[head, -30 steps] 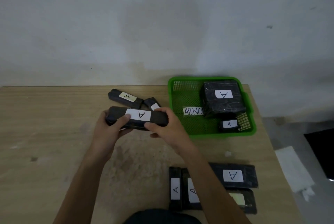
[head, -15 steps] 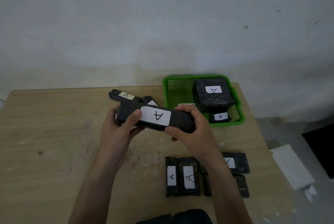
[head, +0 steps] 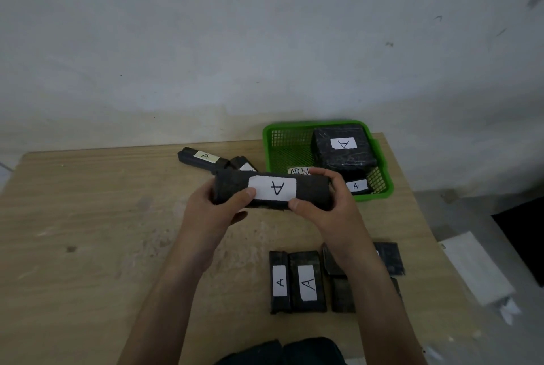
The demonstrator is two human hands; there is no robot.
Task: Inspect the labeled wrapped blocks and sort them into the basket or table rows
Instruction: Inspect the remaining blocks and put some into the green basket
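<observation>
My L hand (head: 215, 211) & R hand (head: 326, 205) each grip one end of the long block (head: 272, 189), label "A" facing me, thumbs on its front, over the worktop (head: 88, 217). Green basket (head: 316, 123) at 1 o'clock holds a big block (head: 343, 150), a small block (head: 357, 186) & a paper tag (head: 298, 171). Row of blocks (head: 297, 282) at 5 o'clock.

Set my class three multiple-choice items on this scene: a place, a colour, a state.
1. Where is the biggest wrapped block? A in the basket; B on the floor; C in a hand.
2. What colour is the basket? A red; B green; C blue.
3. The long block is: A lying loose; B in one hand; C in both hands.
Key: 1 A, it sits inside the basket's walls. 2 B, rim and mesh are green. 3 C, the left hand and right hand grip its ends.
</observation>
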